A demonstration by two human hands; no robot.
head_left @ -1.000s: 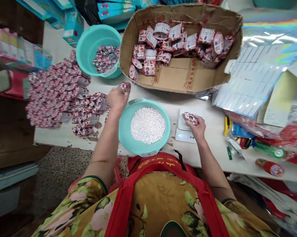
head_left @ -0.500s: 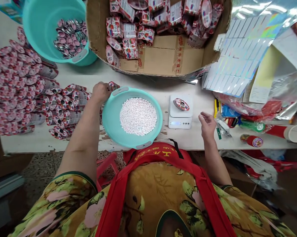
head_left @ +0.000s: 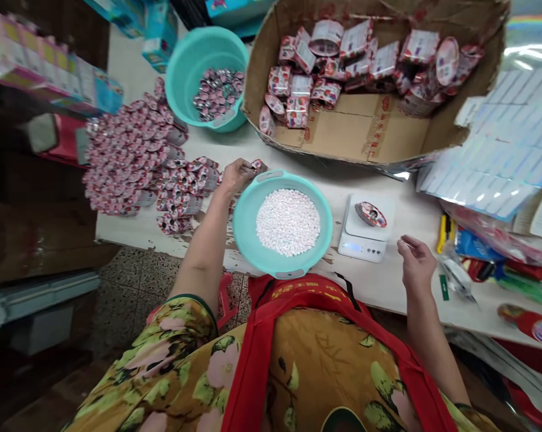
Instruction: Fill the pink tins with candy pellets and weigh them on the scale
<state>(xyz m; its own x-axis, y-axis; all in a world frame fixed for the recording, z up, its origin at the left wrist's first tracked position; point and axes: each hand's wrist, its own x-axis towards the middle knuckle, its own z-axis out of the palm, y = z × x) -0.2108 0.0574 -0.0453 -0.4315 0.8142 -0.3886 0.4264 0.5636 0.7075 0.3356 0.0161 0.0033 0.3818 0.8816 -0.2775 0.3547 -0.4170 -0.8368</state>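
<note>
My left hand point(head_left: 236, 176) is at the far left rim of a turquoise basin point(head_left: 327, 219). Its fingers are closed at the edge of a small red-and-white printed container point(head_left: 258, 165). White tablet-like pieces point(head_left: 289, 222) lie heaped in the basin. Right of it stands a white digital scale point(head_left: 349, 245) with its display lit. One oval printed container point(head_left: 370, 214) rests tilted on the scale's plate. Just right of the scale, my right hand point(head_left: 417, 264) hovers with thumb and fingers drawn together. Whatever it may hold is too small to see.
Many printed containers point(head_left: 126, 156) are stacked at the left. A second turquoise tub point(head_left: 180, 66) has small pink and silver caps. Behind the basin, a cardboard box point(head_left: 352, 129) holds more containers. Label sheets point(head_left: 487, 156), a yellow cutter point(head_left: 445, 233) and plastic bags lie at right.
The view has swung left, so everything appears farther right and more of the left side shows. Both hands keep nearly the same places beside the basin and scale.
</note>
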